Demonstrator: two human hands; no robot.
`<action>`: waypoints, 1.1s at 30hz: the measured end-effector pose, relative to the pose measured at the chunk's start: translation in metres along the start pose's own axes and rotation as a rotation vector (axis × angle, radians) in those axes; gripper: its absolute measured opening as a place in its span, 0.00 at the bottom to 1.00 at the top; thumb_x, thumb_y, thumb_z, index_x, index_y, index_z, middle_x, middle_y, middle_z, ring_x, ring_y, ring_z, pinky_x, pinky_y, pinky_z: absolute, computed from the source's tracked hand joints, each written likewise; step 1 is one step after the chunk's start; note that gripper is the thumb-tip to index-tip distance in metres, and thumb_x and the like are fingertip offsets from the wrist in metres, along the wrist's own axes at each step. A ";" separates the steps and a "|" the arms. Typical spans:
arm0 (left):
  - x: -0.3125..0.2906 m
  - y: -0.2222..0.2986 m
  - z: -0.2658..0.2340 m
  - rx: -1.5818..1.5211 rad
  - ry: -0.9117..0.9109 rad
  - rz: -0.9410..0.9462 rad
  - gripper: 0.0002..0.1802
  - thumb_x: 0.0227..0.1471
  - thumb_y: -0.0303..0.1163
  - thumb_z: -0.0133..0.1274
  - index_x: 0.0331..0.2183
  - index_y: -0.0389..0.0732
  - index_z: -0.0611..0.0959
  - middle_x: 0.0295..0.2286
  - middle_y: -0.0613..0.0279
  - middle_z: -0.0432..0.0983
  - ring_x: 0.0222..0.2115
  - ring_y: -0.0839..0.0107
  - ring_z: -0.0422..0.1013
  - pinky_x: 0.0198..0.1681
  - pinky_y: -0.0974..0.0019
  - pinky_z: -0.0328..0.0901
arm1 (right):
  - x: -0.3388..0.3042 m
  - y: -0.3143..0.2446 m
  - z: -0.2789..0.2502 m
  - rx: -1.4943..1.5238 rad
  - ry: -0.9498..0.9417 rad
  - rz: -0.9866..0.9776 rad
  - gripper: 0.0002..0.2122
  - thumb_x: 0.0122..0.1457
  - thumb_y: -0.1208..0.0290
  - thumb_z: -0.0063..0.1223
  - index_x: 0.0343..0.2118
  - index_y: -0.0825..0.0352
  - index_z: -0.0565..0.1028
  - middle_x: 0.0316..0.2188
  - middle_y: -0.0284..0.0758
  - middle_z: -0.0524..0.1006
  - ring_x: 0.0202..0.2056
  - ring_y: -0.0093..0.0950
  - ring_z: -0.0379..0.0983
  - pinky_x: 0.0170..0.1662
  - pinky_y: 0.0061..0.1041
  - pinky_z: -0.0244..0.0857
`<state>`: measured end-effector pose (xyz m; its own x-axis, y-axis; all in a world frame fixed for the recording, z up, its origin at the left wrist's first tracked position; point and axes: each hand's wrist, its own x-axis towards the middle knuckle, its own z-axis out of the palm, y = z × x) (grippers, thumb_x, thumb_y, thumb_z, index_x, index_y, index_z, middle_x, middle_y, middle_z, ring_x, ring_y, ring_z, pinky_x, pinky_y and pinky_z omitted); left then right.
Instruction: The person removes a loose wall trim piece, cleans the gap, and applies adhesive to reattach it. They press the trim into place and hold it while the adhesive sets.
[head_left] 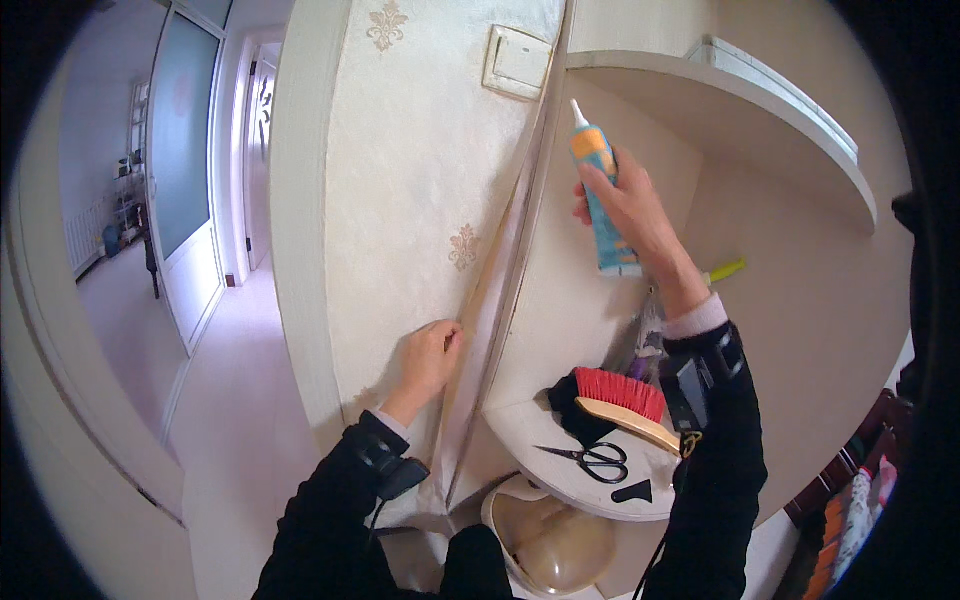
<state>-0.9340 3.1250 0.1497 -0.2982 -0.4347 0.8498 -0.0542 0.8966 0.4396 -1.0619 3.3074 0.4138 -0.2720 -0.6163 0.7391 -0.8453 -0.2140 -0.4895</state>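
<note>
My right hand point(632, 205) is wrapped round a blue and orange squeeze tube point(606, 228), held up in front of the cabinet's side panel. Its white pointed nozzle aims upward, with no cap on it. Lower and to the left, my left hand point(430, 358) is closed at the edge of the patterned wallpaper point(400, 200), its fingertips pinching that edge. The wallpaper edge stands away from the wall along a long slanting gap point(490, 285) beside the cabinet. What lies inside the curled fingers is mostly hidden.
A light switch point(518, 62) sits high on the wall. Black scissors point(598, 462), a red-bristled brush point(625, 400) and a small black flat piece point(632, 492) lie on the lower curved shelf point(540, 462). An upper curved shelf point(780, 110) juts out at right. A doorway opens at left.
</note>
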 end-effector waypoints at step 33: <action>-0.002 -0.009 0.001 -0.123 -0.040 0.002 0.04 0.51 0.30 0.55 0.29 0.41 0.80 0.25 0.56 0.77 0.23 0.56 0.74 0.26 0.57 0.68 | 0.133 -0.063 -0.002 -0.746 0.046 0.105 0.18 0.59 0.67 0.43 0.24 0.82 0.73 0.15 0.44 0.77 0.17 0.36 0.78 0.23 0.31 0.73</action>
<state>-0.9337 3.1178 0.1435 -0.3358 -0.4273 0.8394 0.0634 0.8789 0.4727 -1.0456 3.2410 0.5440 -0.3735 -0.5695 0.7322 -0.8965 0.4245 -0.1271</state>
